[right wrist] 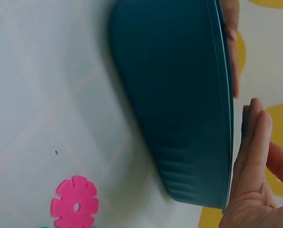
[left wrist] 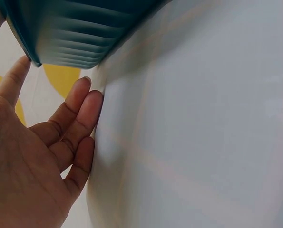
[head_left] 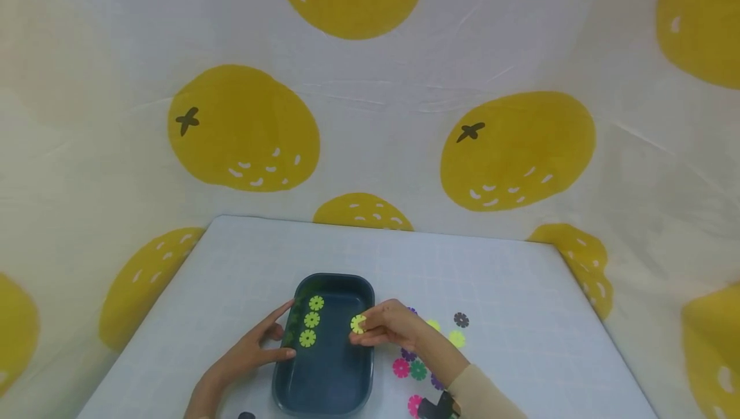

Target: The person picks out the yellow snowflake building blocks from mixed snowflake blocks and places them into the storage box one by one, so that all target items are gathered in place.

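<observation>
A dark teal tray [head_left: 341, 387] stands on the table, with three yellow-green notched discs [head_left: 312, 320] in a column along its left side. My left hand [head_left: 254, 353] touches the tray's left rim with thumb and index finger spread; in the left wrist view its other fingers [left wrist: 82, 111] extend loosely below the rim. Over the tray's right side my right hand [head_left: 388, 324] pinches another yellow-green notched disc [head_left: 358, 324] between thumb and fingers. That disc is hidden in the right wrist view, where the right hand [right wrist: 255, 175] shows beside the tray's rim.
Right of the tray lie loose notched discs: pink [head_left: 401, 368], green [head_left: 418, 369], purple, yellow-green [head_left: 457, 339] and dark grey [head_left: 461, 320]. The right forearm covers some. A black object [head_left: 437, 407] is at the front edge of view. Behind the white table [head_left: 491, 277] hangs fruit-printed cloth.
</observation>
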Tool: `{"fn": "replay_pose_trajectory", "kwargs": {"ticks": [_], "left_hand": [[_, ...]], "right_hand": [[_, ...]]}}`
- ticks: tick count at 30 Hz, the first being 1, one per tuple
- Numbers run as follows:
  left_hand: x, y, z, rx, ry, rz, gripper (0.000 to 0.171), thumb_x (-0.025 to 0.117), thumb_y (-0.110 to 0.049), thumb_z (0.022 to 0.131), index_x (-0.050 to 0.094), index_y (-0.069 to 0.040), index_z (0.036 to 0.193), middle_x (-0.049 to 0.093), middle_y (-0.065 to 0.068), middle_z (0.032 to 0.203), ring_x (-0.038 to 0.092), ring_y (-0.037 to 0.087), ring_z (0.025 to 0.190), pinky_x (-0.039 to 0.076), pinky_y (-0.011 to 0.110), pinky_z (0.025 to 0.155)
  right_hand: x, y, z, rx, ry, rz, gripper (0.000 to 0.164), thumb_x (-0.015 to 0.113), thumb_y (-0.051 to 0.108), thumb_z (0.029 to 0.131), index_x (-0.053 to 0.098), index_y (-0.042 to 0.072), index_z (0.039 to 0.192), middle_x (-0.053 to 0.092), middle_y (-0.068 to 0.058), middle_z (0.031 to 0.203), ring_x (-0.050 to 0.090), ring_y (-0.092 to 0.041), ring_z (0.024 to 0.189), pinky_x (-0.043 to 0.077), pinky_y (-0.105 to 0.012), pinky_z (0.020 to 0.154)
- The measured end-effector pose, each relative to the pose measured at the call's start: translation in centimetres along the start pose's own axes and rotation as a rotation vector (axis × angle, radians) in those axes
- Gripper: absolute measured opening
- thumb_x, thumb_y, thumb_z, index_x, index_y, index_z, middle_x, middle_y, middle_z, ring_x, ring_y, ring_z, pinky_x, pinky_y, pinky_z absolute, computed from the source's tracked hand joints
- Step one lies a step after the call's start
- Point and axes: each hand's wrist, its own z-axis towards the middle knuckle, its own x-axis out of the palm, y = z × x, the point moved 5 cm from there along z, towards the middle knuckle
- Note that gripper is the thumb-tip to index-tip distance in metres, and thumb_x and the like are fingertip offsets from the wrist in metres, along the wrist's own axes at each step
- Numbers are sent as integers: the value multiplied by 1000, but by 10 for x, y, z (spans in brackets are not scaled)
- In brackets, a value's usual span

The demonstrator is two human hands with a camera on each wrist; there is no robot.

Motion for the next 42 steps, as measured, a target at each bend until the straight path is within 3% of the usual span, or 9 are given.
{"fn": "replay_pose_trajectory", "kwargs": {"ticks": [19,27,33,42], "left_hand": [[0,-3,-2,-20,-24,25,95,84,-41,77,30,-37,155,57,2,107,49,18,101,42,43,86],[1,-3,-1,-53,-33,34,95,84,-44,75,32,-39,154,58,2,110,50,18,103,43,45,89],[1,-5,-1,-47,-39,45,95,84,-44,75,32,-38,154,57,2,110,50,19,103,43,46,89],[1,-4,-2,-55,-38,33,94,84,-45,75,33,-39,154,58,3,114,52,21,108,44,54,93]], "right_hand": [[31,9,7,8,48,-11,23,65,8,94,70,-8,110,74,-22,97,74,-27,91,57,-27,70],[46,14,12,11,11,-10,20,65,6,93,70,-9,106,74,-23,95,75,-28,88,58,-28,69],[58,16,19,-9,10,-2,25,62,3,95,67,-13,112,73,-25,96,75,-27,86,57,-28,68],[67,20,35,-8,-30,18,23,62,2,94,67,-15,109,73,-24,95,74,-30,89,57,-30,70]]}}
